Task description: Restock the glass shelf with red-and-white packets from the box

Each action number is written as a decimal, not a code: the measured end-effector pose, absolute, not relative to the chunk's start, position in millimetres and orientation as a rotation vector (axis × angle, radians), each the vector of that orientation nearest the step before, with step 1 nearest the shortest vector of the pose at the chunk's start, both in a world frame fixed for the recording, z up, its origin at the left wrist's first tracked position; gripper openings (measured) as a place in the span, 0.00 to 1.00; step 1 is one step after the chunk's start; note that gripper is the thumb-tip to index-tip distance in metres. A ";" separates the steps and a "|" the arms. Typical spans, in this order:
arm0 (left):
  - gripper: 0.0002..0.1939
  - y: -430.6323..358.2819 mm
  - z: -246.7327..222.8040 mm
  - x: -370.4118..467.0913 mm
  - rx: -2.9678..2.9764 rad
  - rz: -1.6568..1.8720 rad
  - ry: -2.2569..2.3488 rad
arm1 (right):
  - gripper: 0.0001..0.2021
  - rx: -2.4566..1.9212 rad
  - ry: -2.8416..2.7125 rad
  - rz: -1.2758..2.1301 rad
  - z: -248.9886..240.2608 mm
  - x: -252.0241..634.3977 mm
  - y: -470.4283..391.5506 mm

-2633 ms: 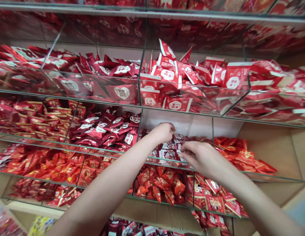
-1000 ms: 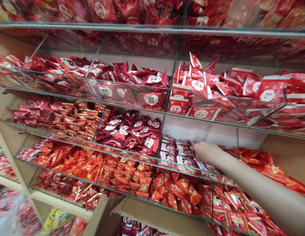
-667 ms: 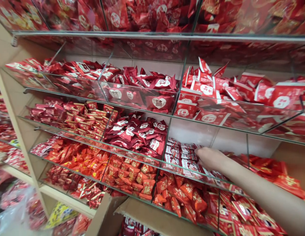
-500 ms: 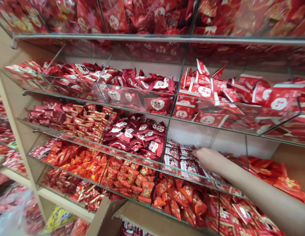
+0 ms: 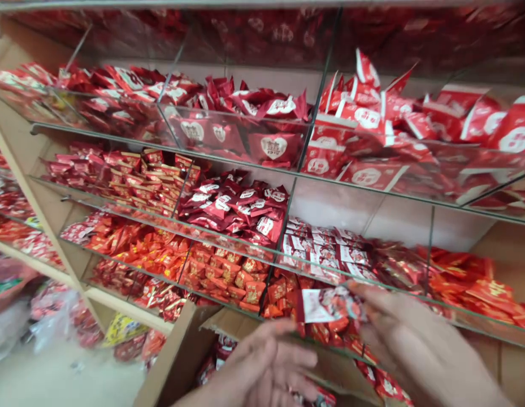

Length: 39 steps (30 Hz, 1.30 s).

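- Our left hand (image 5: 266,367), out of view half a second ago, is now up at 6 o'clock with its fingers loosely spread, holding nothing we can see.
- Our right hand (image 5: 415,350) has left the bin (image 5: 330,249) and now pinches a packet (image 5: 325,305) just right of centre, in front of the glass; a handover looks near.
- Motion blur smears both hands, and the frame edge cuts off the wrists.
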<state>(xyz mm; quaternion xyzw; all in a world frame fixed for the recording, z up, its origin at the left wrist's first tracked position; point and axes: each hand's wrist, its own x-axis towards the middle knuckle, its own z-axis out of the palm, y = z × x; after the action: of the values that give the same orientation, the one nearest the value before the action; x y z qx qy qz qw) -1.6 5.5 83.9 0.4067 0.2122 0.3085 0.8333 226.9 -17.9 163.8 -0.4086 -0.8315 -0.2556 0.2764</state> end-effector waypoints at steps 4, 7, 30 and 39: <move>0.28 8.0 116.1 19.9 0.865 0.920 0.422 | 0.13 -0.924 -2.313 -0.445 136.8 199.5 -38.3; 0.28 6.8 120.6 22.5 0.983 1.046 0.528 | 0.16 -1.054 -1.976 0.026 119.4 183.3 -42.0; 0.15 9.6 96.1 17.5 1.140 1.052 0.641 | 0.07 -1.083 -1.246 0.765 84.5 152.1 -26.9; 0.10 77.7 205.2 34.7 2.450 1.037 0.689 | 0.08 -1.452 -1.459 0.009 189.0 225.1 11.5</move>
<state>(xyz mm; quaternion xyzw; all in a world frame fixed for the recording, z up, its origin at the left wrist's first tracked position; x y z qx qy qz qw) 34.7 77.7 205.2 0.8744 0.2458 0.3699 0.1954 225.1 11.5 189.0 -0.6046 -0.6073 0.0038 0.5153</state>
